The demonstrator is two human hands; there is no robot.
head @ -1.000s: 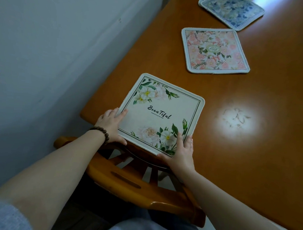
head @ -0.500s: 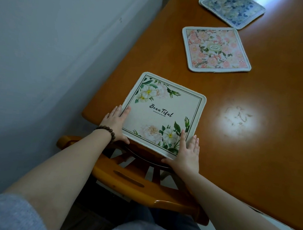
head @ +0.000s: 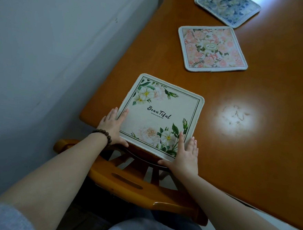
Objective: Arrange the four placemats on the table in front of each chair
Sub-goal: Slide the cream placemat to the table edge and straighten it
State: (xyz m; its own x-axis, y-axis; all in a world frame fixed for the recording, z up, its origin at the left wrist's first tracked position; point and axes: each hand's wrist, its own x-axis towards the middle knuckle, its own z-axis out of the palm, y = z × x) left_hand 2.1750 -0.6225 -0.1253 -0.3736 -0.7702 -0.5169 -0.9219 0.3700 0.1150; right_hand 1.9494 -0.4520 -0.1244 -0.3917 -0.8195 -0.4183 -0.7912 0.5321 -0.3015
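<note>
A white placemat [head: 165, 115] with green-and-white flowers and the word "Beautiful" lies at the near left corner of the wooden table [head: 251, 157], its near edge just over the table's rim. My left hand [head: 111, 128] holds its near left corner, fingers on top and thumb along the near edge. My right hand [head: 185, 156] holds the near right corner, fingers spread on the mat and thumb at its edge. A pink floral placemat [head: 212, 49] lies flat farther along the table. Beyond it, blue floral placemats [head: 228, 8] lie stacked, partly cut off by the frame.
A wooden chair [head: 133, 187] stands pushed in below the white placemat, its curved backrest between me and the table. A pale wall [head: 52, 54] runs close along the table's left side. A bright glare spot [head: 236, 119] lies on the tabletop right of the mat.
The white placemat has slid a little farther onto the table. My right hand's fingers have spread flatter over its corner. The other mats have not moved.
</note>
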